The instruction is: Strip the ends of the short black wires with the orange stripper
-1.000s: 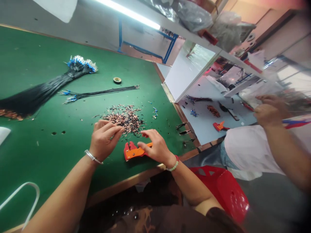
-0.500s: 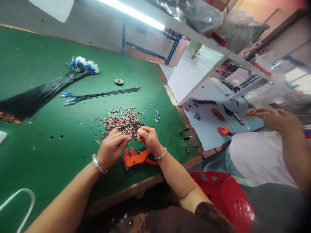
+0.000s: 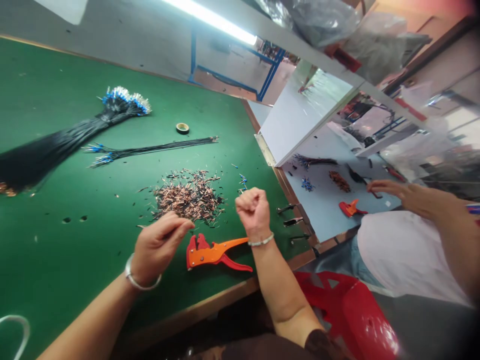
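Watching my feed, I see the left hand (image 3: 159,246), fingers pressed together; then, on the green counter (image 3: 90,260), a coppery, black-flecked scrap heap (image 3: 187,197); nearer, the orange-and-red wire stripper (image 3: 210,254), handles splayed; then the right hand (image 3: 255,212), fingers curled in.

Head camera: one view, worn on my head.
Faces forward and down, slanted against the bench (image 3: 90,265); my left hand (image 3: 159,245) and right hand (image 3: 254,211) at close range, below centre; bench filling left and middle; side table (image 3: 318,212) farther off, right; lamp (image 3: 213,20) across the top edge, cut by the frame.
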Available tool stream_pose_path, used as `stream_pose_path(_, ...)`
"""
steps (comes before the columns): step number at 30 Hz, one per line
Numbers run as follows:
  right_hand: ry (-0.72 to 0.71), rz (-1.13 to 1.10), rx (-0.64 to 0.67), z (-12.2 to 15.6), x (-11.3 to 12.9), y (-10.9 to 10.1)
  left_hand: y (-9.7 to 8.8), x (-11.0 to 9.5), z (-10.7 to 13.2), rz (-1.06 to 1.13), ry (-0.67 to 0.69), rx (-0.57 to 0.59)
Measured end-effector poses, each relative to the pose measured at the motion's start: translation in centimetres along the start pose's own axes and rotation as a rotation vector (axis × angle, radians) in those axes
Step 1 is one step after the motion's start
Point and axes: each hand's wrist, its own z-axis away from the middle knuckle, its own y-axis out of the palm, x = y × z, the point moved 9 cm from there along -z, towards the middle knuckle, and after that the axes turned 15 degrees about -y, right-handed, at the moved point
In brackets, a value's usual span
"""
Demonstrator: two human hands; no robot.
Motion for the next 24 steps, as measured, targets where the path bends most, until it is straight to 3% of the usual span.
stream_pose_path(2,-0.083,0.106,-0.012,-0.9,0.6,-1.0,-0.9,0.8,-0.2,0.007,-0.033,-0.051)
stream_pose_path(7,0.047,0.509,0.501,2.1,-3.3,2.6,0.1,0.9,-0.4,-0.027,0.008,0.010)
stream_pose_path(12,0.074,0.542,0.681,3.9,-3.7,4.2,1.3,0.7,-0.3,-0.084,0.034,0.060)
stream_pose_path(16,0.112,0.491,0.673,4.1,-3.6,4.0,1.9,0.5,-0.3,-0.080,0.036,0.100)
stream_pose_path(24,0.155,0.235,0.434,4.2,-4.1,3.2,2.7,-0.4,0.0,0.012,-0.020,0.148)
